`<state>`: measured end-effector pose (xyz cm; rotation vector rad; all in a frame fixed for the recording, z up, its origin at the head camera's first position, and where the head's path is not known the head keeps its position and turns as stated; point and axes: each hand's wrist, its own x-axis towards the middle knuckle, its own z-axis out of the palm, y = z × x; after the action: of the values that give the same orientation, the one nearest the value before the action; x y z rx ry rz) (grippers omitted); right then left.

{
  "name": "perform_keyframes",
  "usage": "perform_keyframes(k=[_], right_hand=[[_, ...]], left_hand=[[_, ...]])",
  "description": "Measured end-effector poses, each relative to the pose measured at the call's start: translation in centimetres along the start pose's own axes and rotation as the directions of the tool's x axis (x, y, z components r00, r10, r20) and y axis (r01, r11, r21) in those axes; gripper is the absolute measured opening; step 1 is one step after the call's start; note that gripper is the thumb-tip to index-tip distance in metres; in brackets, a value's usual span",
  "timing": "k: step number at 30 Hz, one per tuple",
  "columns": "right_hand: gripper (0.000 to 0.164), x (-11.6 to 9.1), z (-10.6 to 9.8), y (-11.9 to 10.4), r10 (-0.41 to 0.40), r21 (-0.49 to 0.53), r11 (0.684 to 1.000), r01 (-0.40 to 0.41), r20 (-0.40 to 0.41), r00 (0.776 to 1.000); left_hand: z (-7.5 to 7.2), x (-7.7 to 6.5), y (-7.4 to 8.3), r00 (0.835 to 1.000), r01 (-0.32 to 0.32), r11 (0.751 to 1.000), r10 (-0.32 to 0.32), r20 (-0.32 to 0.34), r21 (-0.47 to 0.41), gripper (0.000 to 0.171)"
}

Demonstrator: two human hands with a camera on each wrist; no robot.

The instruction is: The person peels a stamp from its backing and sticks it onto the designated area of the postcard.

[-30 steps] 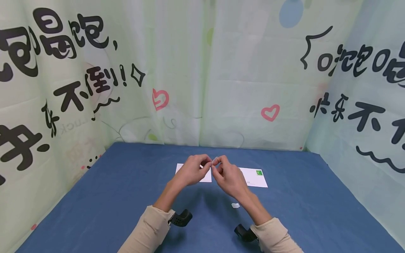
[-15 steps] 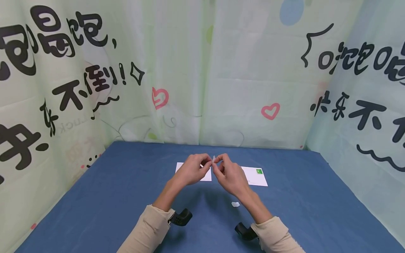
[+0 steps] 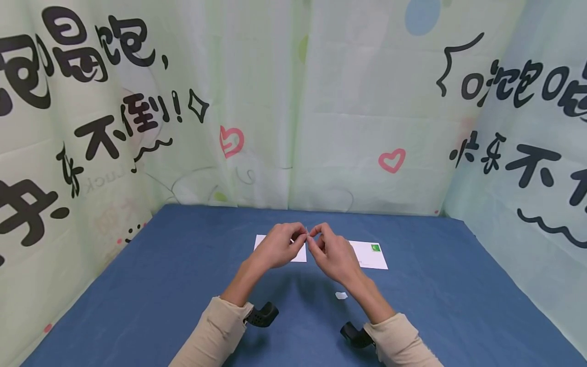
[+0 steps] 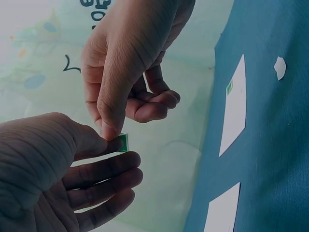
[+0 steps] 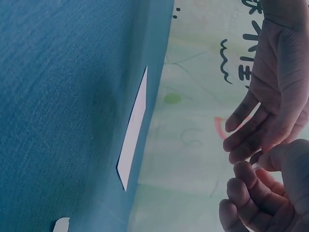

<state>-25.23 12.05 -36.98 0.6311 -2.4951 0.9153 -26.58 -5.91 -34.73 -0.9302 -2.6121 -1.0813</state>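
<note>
A small green postage stamp point(image 4: 123, 143) with a pale edge is pinched by the thumb and index finger of my left hand point(image 3: 281, 246); its other fingers are spread in the left wrist view. My right hand point(image 3: 336, 256) meets it there, thumb and fingertip pinching at the stamp's edge. Only a pale sliver point(image 5: 256, 166) shows between the fingers in the right wrist view. Both hands are raised above the table. Below them lie a white envelope point(image 3: 300, 255) on the left, partly hidden by my left hand, and another envelope point(image 3: 368, 257) bearing a green stamp point(image 3: 375, 248) on the right.
A torn white paper scrap point(image 3: 341, 295) lies on the blue tablecloth point(image 3: 192, 285), nearer me than the envelopes and close to my right forearm. A pale printed curtain point(image 3: 339, 127) encloses the table at the back and sides.
The pale piece at my fingertips stood up visibly half a second ago and now shows only as a thin sliver. My right fingertips shifted slightly; the envelopes and scrap stayed put.
</note>
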Motion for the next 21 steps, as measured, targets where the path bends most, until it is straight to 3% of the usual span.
perform_keyframes(k=[21], right_hand=[[0.012,0.00,-0.34,-0.05,0.014,-0.004,1.000,-0.014,0.011,1.000]], left_hand=[[-0.05,-0.03,0.12,1.000,0.008,1.000,-0.008,0.012,0.015,0.015]])
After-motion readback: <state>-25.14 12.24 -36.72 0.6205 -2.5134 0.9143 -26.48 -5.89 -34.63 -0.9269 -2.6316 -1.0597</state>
